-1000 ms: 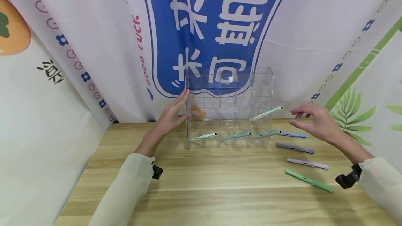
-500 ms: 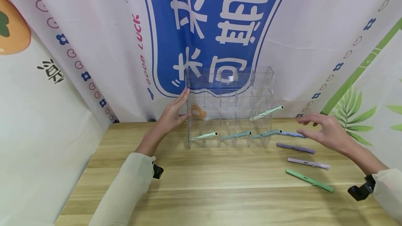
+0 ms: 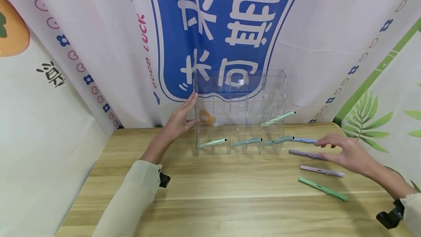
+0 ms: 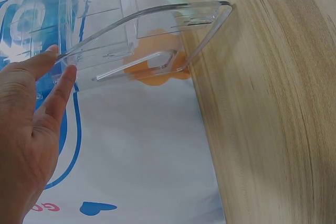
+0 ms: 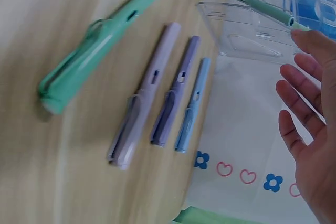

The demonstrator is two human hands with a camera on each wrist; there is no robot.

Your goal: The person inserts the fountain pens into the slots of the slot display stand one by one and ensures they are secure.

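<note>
My left hand point(image 3: 177, 121) touches the left side of a clear acrylic rack point(image 3: 238, 129) with mostly straight fingers and thumb. In the left wrist view, its fingertips meet the rack's edge point(image 4: 144, 13). My right hand point(image 3: 350, 153) hovers over the blue pen point(image 3: 304, 140) and the dark purple pen point(image 3: 306, 154), fingers and thumb apart. Between its fingers nothing shows in the right wrist view. Nearer me lie a lilac pen point(image 3: 322, 171) and a green pen point(image 3: 323, 189). A pale green pen point(image 3: 279, 119) leans out of the rack's upper right cell.
Along the rack's bottom row sit another pale green pen point(image 3: 213, 142) and two grey-teal pens, one in the middle point(image 3: 247, 142) and one at right point(image 3: 279, 140). A printed curtain point(image 3: 312, 65) hangs right behind the wooden table point(image 3: 230, 200).
From beside the upper pale green pen, my right hand has moved right and then down over the loose pens. My left hand stays at the rack.
</note>
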